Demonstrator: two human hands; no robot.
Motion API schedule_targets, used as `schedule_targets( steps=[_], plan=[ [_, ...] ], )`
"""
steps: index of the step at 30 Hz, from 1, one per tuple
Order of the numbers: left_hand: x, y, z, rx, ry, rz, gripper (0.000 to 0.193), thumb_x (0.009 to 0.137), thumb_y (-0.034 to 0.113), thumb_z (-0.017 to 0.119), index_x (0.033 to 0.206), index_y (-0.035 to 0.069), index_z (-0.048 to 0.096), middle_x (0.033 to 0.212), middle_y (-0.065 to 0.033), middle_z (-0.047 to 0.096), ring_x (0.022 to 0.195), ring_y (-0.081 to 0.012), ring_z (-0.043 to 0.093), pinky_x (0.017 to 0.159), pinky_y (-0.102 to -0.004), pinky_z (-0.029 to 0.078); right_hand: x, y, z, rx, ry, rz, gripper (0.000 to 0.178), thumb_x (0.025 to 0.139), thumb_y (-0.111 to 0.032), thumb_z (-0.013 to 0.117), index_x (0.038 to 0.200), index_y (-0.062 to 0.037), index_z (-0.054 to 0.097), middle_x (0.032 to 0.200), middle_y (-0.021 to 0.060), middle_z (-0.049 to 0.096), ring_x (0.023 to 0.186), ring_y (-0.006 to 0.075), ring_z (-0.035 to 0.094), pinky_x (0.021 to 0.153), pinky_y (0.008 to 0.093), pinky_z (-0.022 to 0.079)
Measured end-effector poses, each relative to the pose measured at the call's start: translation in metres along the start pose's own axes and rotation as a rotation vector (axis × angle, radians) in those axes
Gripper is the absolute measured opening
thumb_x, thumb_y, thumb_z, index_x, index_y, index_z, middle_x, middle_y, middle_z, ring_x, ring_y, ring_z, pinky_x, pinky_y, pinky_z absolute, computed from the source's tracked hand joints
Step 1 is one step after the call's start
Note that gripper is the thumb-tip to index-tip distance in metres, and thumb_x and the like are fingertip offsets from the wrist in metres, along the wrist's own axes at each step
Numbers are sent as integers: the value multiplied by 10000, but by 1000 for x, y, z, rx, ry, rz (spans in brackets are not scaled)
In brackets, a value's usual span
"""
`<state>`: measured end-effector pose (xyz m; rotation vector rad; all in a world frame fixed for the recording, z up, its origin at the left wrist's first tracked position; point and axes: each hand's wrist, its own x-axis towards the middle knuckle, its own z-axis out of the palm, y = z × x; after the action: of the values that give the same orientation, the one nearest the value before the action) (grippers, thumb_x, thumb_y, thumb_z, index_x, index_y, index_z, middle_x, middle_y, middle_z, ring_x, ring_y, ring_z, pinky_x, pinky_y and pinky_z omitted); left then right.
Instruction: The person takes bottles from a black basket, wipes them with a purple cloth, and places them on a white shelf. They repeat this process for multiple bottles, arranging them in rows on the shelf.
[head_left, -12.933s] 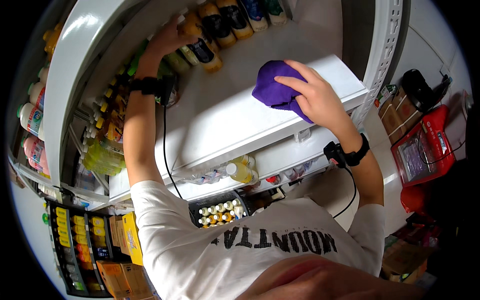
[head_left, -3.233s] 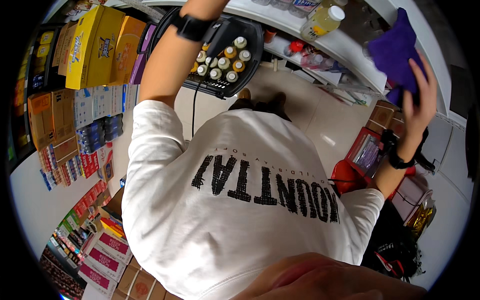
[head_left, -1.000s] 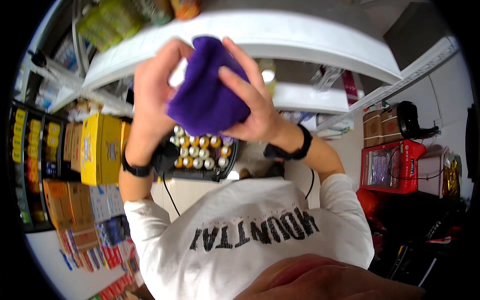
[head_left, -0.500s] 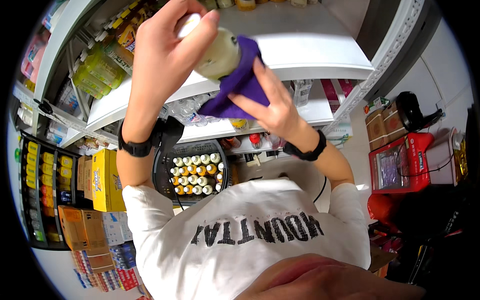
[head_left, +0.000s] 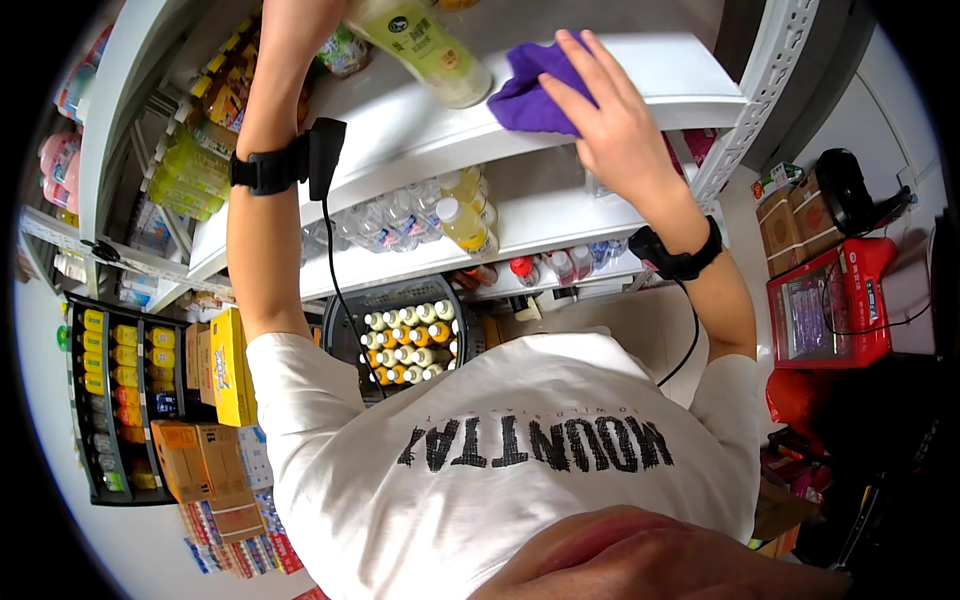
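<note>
A bottle of pale green drink with a printed label is at the white shelf, its base near the front edge. My left hand is closed at the bottle's upper end; its fingertips are cut off by the picture's top edge. To the right of the bottle, my right hand holds a crumpled purple cloth over the shelf's front edge. Its fingers lie extended across the cloth, and the thumb is hidden. The cloth is now apart from the bottle.
Below, a dark crate holds several white-capped bottles. Yellow-drink bottles and clear bottles stand on the lower shelf. Green bottles fill the left shelf. A perforated metal post rises at right. A cable hangs from my left wrist.
The bottle has moved from mid-air, where the cloth wrapped its lower end, up to the shelf. My left hand has gone up with it; my right hand has drawn the cloth off to the right.
</note>
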<state>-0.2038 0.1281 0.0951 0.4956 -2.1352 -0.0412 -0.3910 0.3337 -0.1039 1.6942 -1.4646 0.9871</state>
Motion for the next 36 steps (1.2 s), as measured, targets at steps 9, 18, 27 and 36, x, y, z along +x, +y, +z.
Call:
schedule_targets(
  steps=[9,18,27,36],
  plan=[
    [71,-115,11,289,-348,-53,565,1002,556,570,1200,40,689,847,-173,726,778,-306,722,725,-429,532,0,41,-10,271,-155,135,542,730,-10,677,1267,-83,678,1486,158,534,1293,357,563,1067,439,502],
    [81,-115,15,427,-585,-49,777,879,538,741,1377,-22,539,883,-191,721,729,-279,716,667,-411,566,5,39,-13,319,-150,124,559,662,1,716,1218,-43,686,1425,183,563,1239,379,590,1007,453,531],
    [130,-239,54,673,-449,4,928,805,488,842,1437,-76,462,1074,-255,696,908,-351,708,777,-462,577,6,41,-12,307,-146,78,544,653,-28,745,1194,-64,706,1407,175,576,1249,351,595,990,436,543],
    [165,-265,103,848,-550,-58,1005,812,483,845,1513,-63,376,1414,-291,553,1257,-428,594,1049,-522,523,4,45,-12,297,-143,101,532,652,-39,740,1181,-90,716,1397,152,590,1222,341,612,956,425,557]
  ],
)
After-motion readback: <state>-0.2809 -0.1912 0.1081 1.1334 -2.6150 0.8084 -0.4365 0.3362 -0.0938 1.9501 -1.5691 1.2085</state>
